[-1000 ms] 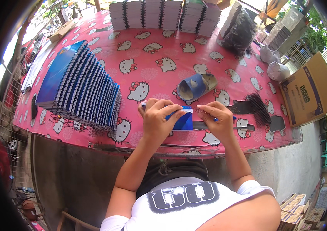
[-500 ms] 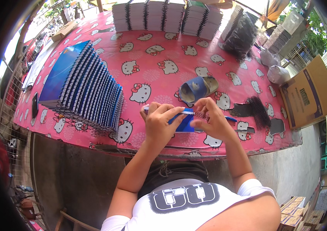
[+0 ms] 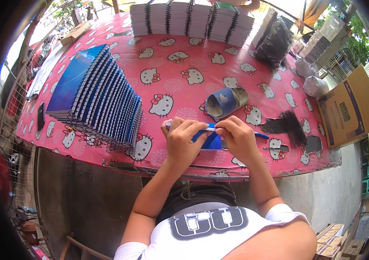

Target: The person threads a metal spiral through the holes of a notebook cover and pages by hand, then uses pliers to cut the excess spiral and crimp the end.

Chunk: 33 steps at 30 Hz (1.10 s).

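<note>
- Pink tablecloth [image 3: 158, 130] with cartoon cat faces covers a wide worktable, worn through to dark patches in places.
- On it, near the front edge and before the person's torso, is a small blue notebook [image 3: 212, 143], between two bare hands.
- Left hand [image 3: 182, 138]: fingers bent over the notebook's far edge, thumb on the near side, gripping it; thumb and forefinger tips almost meet.
- Right hand [image 3: 238, 135]: thumb and forefinger drawn close together, touching the right end of that same edge; whether they grip it is hidden.
- The notebook's cover is glossy, shaded blue, with a pale strip along the far edge; the left hand hides much of it.
- Just beside the right hand, the end of a slim blue object [image 3: 261, 135] sticks out, perhaps a pen.
- Beyond the hands lies a blue-and-beige slipper [image 3: 227, 102].
- To the right sit a clump of black coils [image 3: 293, 128] and, farther off, a cardboard box [image 3: 345, 104].
- To the left rises a tall stack of blue spiral-bound notebooks [image 3: 100, 99].
- Thick bound books [image 3: 178, 19] line the far edge.
</note>
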Available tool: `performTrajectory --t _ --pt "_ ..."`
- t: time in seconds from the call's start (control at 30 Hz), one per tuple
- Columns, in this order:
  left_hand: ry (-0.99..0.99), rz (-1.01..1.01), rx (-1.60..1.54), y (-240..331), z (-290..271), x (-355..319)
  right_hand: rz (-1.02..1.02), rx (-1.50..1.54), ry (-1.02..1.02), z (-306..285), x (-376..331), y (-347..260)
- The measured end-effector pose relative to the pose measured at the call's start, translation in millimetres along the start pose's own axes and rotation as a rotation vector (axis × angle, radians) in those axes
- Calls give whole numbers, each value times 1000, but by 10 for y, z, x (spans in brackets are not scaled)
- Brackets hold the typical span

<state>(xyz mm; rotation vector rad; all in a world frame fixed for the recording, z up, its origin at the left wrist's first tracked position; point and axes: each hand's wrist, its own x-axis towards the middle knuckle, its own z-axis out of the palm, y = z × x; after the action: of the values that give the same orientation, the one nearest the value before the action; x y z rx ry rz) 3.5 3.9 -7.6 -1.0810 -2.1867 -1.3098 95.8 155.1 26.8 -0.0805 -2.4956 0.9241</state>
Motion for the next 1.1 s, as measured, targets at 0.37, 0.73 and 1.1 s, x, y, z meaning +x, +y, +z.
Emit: performTrajectory --t 0.37,0.73,1.1 --pt "25 4 46 66 -30 -11 -199 -141 124 101 58 -36" --pt "-6 55 -46 72 130 105 -47 -550 -182 -434 659 1473" --pt "-18 42 -45 43 77 125 -4 720 -264 -501 352 995"
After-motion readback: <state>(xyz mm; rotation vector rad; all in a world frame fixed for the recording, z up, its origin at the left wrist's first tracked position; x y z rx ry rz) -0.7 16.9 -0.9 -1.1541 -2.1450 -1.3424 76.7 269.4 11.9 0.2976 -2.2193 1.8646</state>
